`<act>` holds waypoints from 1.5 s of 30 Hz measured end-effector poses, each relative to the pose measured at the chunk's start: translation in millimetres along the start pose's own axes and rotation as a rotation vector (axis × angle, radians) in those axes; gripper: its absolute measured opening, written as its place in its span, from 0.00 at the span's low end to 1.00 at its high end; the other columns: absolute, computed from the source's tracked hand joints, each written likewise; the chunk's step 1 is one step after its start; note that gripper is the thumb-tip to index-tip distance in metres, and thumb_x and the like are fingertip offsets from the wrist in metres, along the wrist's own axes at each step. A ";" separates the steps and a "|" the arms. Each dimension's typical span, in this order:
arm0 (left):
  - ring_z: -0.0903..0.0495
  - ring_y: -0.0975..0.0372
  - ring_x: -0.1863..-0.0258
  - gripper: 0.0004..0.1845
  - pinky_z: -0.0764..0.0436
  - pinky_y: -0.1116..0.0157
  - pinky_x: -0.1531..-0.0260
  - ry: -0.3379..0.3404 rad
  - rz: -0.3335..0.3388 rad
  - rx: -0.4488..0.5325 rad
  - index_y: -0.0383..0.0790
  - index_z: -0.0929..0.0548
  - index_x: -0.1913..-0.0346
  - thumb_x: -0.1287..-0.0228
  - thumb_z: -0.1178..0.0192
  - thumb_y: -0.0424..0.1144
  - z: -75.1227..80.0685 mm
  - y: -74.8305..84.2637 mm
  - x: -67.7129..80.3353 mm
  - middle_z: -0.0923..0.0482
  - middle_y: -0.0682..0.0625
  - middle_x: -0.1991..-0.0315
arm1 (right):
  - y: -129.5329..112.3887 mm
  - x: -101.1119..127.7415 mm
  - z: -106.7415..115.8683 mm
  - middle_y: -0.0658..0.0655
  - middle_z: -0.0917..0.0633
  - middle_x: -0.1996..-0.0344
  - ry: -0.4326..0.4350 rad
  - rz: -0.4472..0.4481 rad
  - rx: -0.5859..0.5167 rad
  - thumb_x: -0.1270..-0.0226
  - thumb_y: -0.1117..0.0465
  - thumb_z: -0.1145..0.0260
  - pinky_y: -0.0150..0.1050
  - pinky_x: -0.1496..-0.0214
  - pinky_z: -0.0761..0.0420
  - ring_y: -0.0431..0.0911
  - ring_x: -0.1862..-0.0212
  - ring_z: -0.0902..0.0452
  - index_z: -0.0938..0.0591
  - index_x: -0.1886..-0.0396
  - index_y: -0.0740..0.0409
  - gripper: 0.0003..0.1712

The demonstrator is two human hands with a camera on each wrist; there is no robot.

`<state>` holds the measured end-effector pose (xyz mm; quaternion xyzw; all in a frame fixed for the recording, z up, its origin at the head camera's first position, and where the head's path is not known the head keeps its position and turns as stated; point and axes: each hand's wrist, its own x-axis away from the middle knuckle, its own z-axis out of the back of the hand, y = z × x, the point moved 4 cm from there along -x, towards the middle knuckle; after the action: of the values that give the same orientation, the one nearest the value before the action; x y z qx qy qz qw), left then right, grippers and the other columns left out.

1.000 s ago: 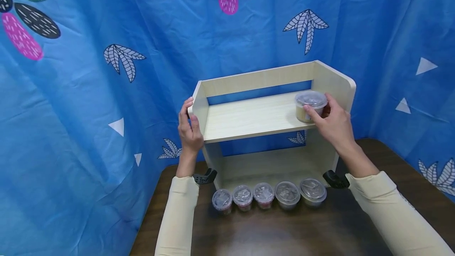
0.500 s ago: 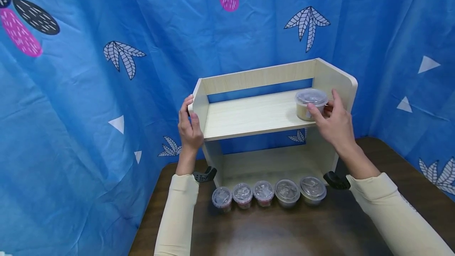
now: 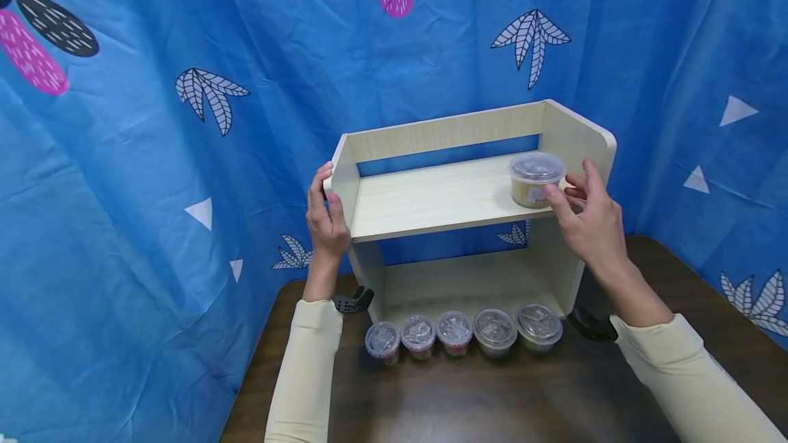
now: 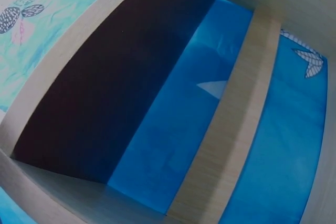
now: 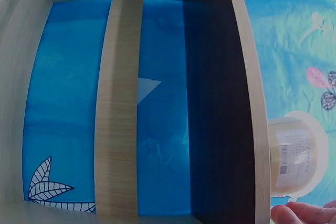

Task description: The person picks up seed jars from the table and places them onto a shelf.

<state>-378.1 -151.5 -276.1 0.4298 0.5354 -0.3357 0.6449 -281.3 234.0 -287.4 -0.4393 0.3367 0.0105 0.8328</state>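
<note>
Nearest to me, five lidded cups stand in a row on the dark table [image 3: 468, 402], just in front of the shelf unit's foot: first cup [image 3: 382, 341], second cup [image 3: 418, 335], third cup [image 3: 454, 332], fourth cup [image 3: 495, 330], fifth cup [image 3: 538, 327]. I judge these as not yet placed.

Above them, my left hand [image 3: 326, 214] grips the left end panel of the wooden shelf [image 3: 431, 200], fingers curled round its front edge, steadying the unit.

My right hand [image 3: 592, 221] sits at the right end of the upper board, fingers spread and relaxed. The head view shows the fingertips just beside the lidded tub [image 3: 535, 178], close to touching it (actual contact I cannot confirm). In the right wrist view the tub [image 5: 295, 153] stands clear, with only a fingertip at the frame's bottom edge.

The tub stands upright on the upper board, near the right end panel. By my estimate: one container shelved, five remaining. The lower level holds nothing that I can see.

Behind everything hangs a blue patterned curtain [image 3: 154, 156].
</note>
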 end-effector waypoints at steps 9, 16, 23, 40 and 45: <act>0.26 0.48 0.37 0.23 0.24 0.48 0.44 0.001 0.008 -0.002 0.32 0.33 0.35 0.33 0.54 0.25 -0.6 -3.0 2.5 0.30 0.38 0.34 | 2.0 10.0 2.6 0.65 0.32 0.30 0.007 0.016 -0.014 0.28 0.45 0.41 0.67 0.43 0.28 0.66 0.35 0.30 0.48 0.20 0.53 0.45; 0.27 0.40 0.40 0.23 0.25 0.43 0.45 0.017 0.002 0.003 0.20 0.33 0.40 0.40 0.56 0.15 1.2 17.6 -5.7 0.31 0.28 0.38 | 3.3 15.4 6.1 0.64 0.30 0.31 0.031 0.032 -0.021 0.29 0.47 0.39 0.65 0.43 0.29 0.65 0.37 0.28 0.44 0.22 0.54 0.42; 0.27 0.37 0.42 0.20 0.26 0.41 0.46 0.018 -0.005 -0.004 0.14 0.34 0.44 0.41 0.57 0.14 2.5 44.2 -14.6 0.31 0.24 0.41 | 6.5 21.2 8.1 0.63 0.29 0.31 0.046 0.025 -0.028 0.29 0.49 0.38 0.62 0.41 0.28 0.63 0.37 0.28 0.42 0.22 0.52 0.40; 0.27 0.38 0.43 0.20 0.25 0.45 0.45 0.027 -0.008 0.007 0.17 0.34 0.44 0.41 0.57 0.15 2.1 44.0 -14.5 0.31 0.25 0.42 | 13.0 32.0 9.3 0.63 0.25 0.35 0.102 0.080 -0.044 0.31 0.54 0.35 0.27 0.42 0.28 0.61 0.42 0.25 0.38 0.25 0.53 0.38; 0.27 0.37 0.43 0.20 0.25 0.44 0.45 0.020 -0.001 0.006 0.16 0.34 0.44 0.40 0.57 0.15 2.3 45.6 -15.1 0.31 0.24 0.42 | 14.5 34.6 7.9 0.63 0.25 0.35 0.106 0.084 -0.038 0.32 0.54 0.34 0.24 0.43 0.29 0.60 0.42 0.25 0.37 0.25 0.53 0.38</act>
<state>-339.5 -135.6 -252.3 0.4348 0.5411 -0.3332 0.6381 -254.7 239.2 -314.6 -0.4404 0.3983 0.0286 0.8041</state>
